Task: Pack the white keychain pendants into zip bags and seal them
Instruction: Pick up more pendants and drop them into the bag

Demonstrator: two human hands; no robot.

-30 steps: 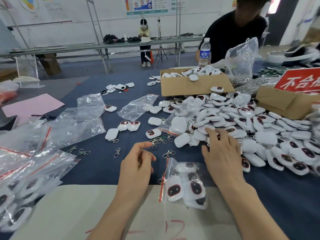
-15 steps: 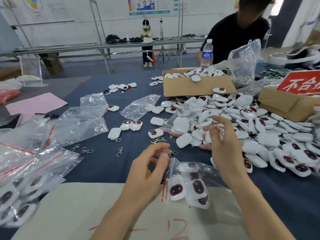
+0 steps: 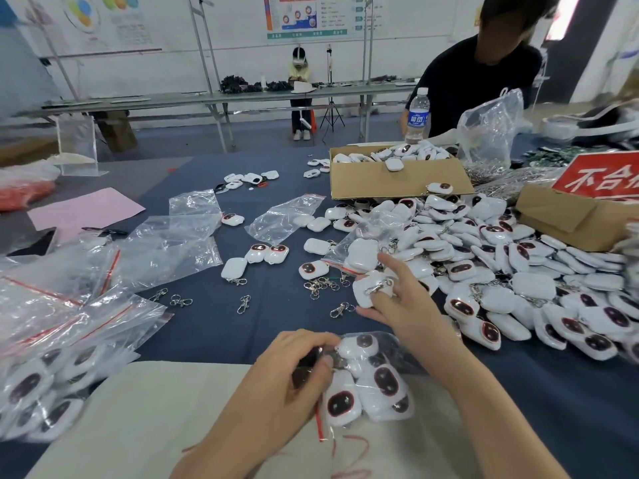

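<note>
Left grip: my left hand is curled round the mouth of the zip bag, pinching it at its red-striped end.
Right grip: my right hand holds one white pendant between thumb and fingers, with the index finger sticking out and the metal clasp on top.
Bag: it lies on the pale board at the near edge of the table, with several pendants already inside.
Supply: the pile spreads toward the right edge.
Step, as I judge it: feeding this pendant into the bag.
Doing it well: I would spread the mouth with the left fingers, lead with the pendant's smooth body and tuck the clasp in last.
Watch for: the clasp snagging the film, and loose clasps lying just beyond the bag.
Seal: I cannot tell whether the zip is open under my fingers.
</note>
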